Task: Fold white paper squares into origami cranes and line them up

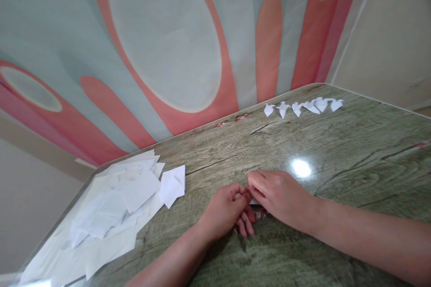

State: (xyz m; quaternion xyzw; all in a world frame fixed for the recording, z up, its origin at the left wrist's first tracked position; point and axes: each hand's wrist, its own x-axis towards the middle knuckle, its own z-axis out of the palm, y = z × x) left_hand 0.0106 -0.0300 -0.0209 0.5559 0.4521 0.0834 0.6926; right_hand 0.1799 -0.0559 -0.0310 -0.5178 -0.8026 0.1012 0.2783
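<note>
A row of folded paper figures point(283, 109) near the far edge of the counter point(215, 154) appeared complete. Loose sheets point(139, 190) lay piled at left, apparently unworked. Nearer, the left hand point(230, 210) and right hand point(278, 195) pinched a white paper piece point(255, 202) between their fingers; its folds were hidden.

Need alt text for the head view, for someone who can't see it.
The left hand and right hand together hold a mostly hidden white paper over a wood-patterned table. A heap of white sheets lies at left; small folded paper figures form a row at far right.
</note>
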